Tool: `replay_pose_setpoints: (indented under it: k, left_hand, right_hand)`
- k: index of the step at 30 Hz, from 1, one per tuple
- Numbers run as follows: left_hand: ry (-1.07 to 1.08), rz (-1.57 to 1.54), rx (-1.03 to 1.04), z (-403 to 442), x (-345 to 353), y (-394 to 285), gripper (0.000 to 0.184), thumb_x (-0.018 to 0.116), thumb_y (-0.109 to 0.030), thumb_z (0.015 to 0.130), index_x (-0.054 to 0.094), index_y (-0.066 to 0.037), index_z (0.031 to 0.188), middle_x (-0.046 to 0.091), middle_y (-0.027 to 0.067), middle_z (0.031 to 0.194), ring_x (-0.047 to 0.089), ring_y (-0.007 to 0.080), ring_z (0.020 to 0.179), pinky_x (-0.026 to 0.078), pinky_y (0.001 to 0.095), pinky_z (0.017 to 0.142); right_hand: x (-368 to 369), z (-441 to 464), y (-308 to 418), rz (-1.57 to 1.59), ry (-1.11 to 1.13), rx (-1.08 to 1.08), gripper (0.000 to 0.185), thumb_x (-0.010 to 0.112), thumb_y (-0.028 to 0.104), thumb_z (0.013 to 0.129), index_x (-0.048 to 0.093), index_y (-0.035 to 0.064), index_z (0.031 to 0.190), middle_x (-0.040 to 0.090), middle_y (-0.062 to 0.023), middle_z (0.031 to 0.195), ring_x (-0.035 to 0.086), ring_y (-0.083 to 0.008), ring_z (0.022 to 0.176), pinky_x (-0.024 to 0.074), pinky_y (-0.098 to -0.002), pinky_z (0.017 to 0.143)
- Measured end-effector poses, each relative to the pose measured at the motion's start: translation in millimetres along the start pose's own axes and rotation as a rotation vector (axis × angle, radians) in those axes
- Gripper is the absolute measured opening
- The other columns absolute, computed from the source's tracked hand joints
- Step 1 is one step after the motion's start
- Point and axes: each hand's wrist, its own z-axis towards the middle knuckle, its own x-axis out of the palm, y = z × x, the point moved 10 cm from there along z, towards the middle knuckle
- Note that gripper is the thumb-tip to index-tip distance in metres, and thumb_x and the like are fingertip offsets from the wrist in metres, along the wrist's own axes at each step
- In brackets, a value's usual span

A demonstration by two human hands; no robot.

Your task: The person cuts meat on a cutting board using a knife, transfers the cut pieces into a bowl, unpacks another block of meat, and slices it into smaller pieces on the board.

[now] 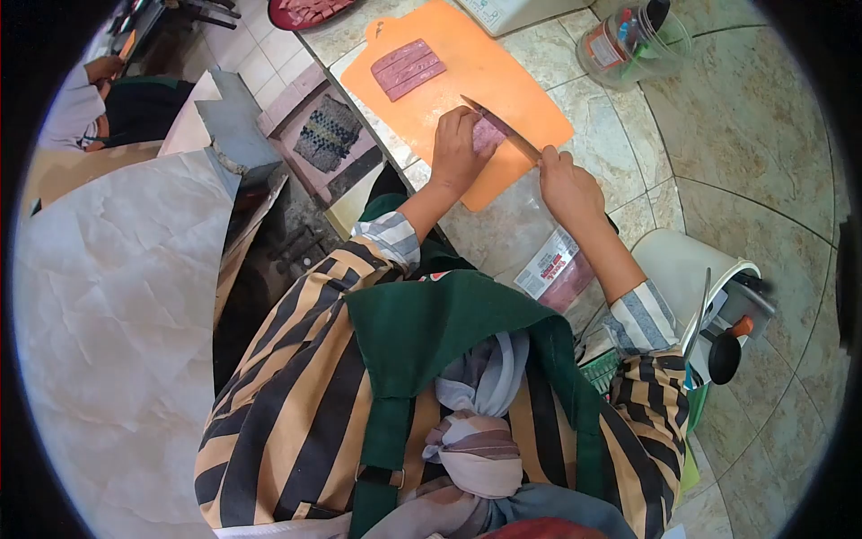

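Note:
On an orange cutting board (503, 54) lies a block of pink sliced meat (409, 69), cut into strips. Nearer to me is a second piece of the pink meat (488, 135), which my left hand (460, 148) presses down with bent fingers. My right hand (570, 187) is wrapped round the handle of a knife (503, 126); the handle itself is mostly hidden in the fist. The blade runs up and left along the right side of that piece, its tip pointing at the block. Below the board rests a clear labelled meat package (558, 269).
A plate of cut meat (310, 11) stands at the top left. At the upper right is a clear jar (633, 45) of pens or tools. A white bucket of utensils (682, 260) stands right of my arm. Another person (135, 112) is at the far left.

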Motion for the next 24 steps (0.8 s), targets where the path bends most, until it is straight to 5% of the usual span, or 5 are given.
replay_pose_setpoints:
  k: [6, 9, 11, 24]
  left_hand:
    - [0.007, 0.004, 0.033, 0.7, -0.2, -1.5, 0.049, 0.081, -0.014, 0.069, 0.057, 0.001, 0.109, 0.055, 0.0173, 0.112, 0.051, 0.0351, 0.107, 0.043, 0.0419, 0.094]
    - [-0.011, -0.005, 0.061, 0.6, -0.4, -2.3, 0.049, 0.081, -0.014, 0.068, 0.057, 0.002, 0.108, 0.056, 0.0176, 0.111, 0.052, 0.0352, 0.105, 0.044, 0.0419, 0.093]
    - [-0.020, -0.004, 0.079, 0.9, -2.1, -3.6, 0.049, 0.081, -0.013, 0.067, 0.056, 0.003, 0.107, 0.056, 0.0177, 0.109, 0.052, 0.0351, 0.104, 0.044, 0.0418, 0.092]
    - [-0.040, -0.027, 0.095, 2.3, -3.9, -4.1, 0.052, 0.081, -0.012, 0.062, 0.056, 0.001, 0.106, 0.055, 0.0166, 0.105, 0.052, 0.0341, 0.102, 0.045, 0.0419, 0.089]
  right_hand:
    - [11.5, 3.5, -4.8, 0.024, 0.086, 0.056, 0.024, 0.036, 0.019, 0.098, 0.051, 0.0022, 0.106, 0.062, -0.0284, 0.100, 0.066, -0.0438, 0.085, 0.0533, -0.0512, 0.072]
    - [15.1, 7.7, -6.8, 0.021, 0.021, 0.008, 0.026, 0.037, 0.030, 0.101, 0.048, 0.0064, 0.107, 0.063, -0.0255, 0.093, 0.065, -0.0431, 0.078, 0.0510, -0.0536, 0.066]
    - [20.9, 8.2, -6.2, 0.066, 0.108, 0.018, 0.023, 0.036, 0.019, 0.097, 0.049, 0.0020, 0.106, 0.063, -0.0279, 0.100, 0.066, -0.0442, 0.087, 0.0518, -0.0531, 0.074]
    - [31.5, 22.6, -5.1, 0.088, 0.135, -0.004, 0.026, 0.039, 0.027, 0.100, 0.046, 0.0018, 0.099, 0.066, -0.0260, 0.085, 0.066, -0.0430, 0.080, 0.0497, -0.0549, 0.069]
